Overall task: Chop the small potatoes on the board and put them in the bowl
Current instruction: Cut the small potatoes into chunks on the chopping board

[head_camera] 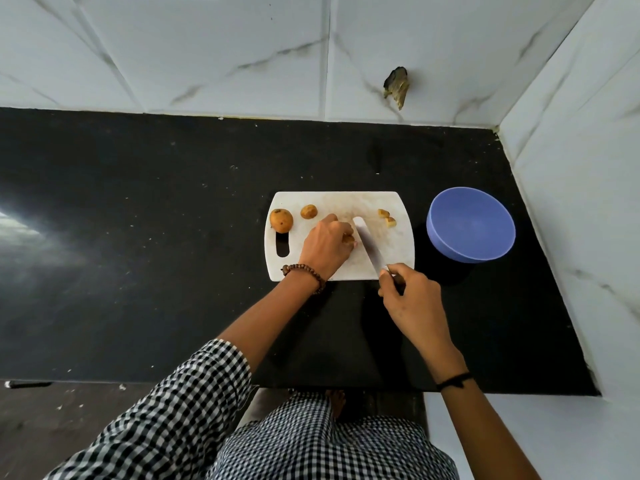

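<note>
Head view only. The white board (346,202) lies on the black counter (173,237), with the blue bowl (437,233) just to its right; I see no pieces in the bowl. Two whole potatoes sit at the board's left end, a larger one (281,220) and a smaller one (308,212). Two cut pieces (383,213) lie near the right edge. The left hand (325,244) is curled down over another potato (349,239) mid-board, fingertips clamped on it. The right hand (412,299) is wrapped round the handle of the knife (369,245), blade lying just beside that potato. My judgement is that these potatoes are light, firm and round, so liable to roll. Cut faces will be damp and slippery. It seems best to pin each from above with bent fingers well behind the blade, flat side down once halved. Hidden: most of the held potato, whether the edge touches it, and nearly all the handle. I cannot tell if that potato is whole or already halved.
</note>
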`<state>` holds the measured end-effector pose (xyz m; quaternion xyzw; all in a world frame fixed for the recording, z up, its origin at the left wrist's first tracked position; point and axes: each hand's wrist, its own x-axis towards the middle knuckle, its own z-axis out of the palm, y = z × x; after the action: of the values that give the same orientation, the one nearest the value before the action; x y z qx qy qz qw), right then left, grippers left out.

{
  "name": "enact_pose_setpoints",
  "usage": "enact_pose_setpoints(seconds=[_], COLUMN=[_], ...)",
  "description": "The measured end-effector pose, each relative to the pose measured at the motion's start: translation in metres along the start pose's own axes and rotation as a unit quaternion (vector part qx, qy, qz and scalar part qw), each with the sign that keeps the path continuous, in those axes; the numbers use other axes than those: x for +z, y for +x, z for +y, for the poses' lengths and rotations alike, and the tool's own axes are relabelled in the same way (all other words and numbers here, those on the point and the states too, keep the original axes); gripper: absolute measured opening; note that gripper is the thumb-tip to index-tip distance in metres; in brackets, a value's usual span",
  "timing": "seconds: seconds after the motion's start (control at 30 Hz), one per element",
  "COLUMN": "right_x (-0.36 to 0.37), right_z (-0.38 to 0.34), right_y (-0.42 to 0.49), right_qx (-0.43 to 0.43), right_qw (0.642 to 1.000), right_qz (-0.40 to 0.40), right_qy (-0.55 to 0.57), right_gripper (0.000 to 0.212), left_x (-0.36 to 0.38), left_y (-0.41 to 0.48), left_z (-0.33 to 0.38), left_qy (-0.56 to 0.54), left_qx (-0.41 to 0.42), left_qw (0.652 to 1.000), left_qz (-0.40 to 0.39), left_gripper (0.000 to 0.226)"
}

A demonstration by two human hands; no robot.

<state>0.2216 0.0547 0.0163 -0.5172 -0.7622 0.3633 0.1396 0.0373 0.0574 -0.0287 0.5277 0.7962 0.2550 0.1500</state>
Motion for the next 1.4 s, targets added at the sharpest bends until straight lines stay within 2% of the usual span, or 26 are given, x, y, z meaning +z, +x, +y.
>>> enact_pose_setpoints(seconds=[0.13,0.3,0.43,0.57,0.7,0.87,0.97,1.17,1.4], right_x=[0.010,0.019,0.024,0.029,0.031,0.036,0.038,0.043,0.056], right_z=[-0.001,-0.004,-0.006,-0.002,-0.006,-0.005,-0.002,-0.008,-0.013], right_y=[0.018,0.034,0.042,0.040,0.032,0.031,0.032,0.029,0.038], right_qx=[0.031,0.050,0.046,0.026,-0.020,-0.070,-0.074,-0.071,-0.085], right_qw=[0.998,0.995,0.996,0.999,1.000,0.997,0.995,0.971,0.968], right_qz=[-0.003,0.022,0.011,0.003,-0.011,0.002,0.000,-0.031,-0.024], right_qy=[0.054,0.088,0.081,0.044,0.011,-0.024,-0.065,-0.224,-0.236], right_gripper=[0.020,0.019,0.021,0.023,0.040,0.045,0.047,0.058,0.058], left_x=[-0.005,-0.006,-0.002,0.001,0.001,-0.001,-0.003,-0.002,-0.004], left_y=[0.002,-0.006,-0.008,-0.008,-0.008,-0.006,-0.004,0.002,0.000], left_z=[-0.007,-0.017,-0.016,-0.016,-0.015,-0.015,-0.015,-0.015,-0.012], left_qy=[-0.039,-0.065,-0.077,-0.087,-0.095,-0.093,-0.092,-0.093,-0.098], left_qx=[0.042,0.016,-0.005,-0.010,-0.019,-0.032,-0.036,-0.042,-0.044], left_qw=[0.998,0.998,0.997,0.996,0.995,0.995,0.995,0.995,0.994], left_qz=[-0.029,0.000,0.019,0.032,0.039,0.028,0.017,0.005,0.013], left_gripper=[0.030,0.043,0.034,0.022,0.020,0.020,0.018,0.016,0.013])
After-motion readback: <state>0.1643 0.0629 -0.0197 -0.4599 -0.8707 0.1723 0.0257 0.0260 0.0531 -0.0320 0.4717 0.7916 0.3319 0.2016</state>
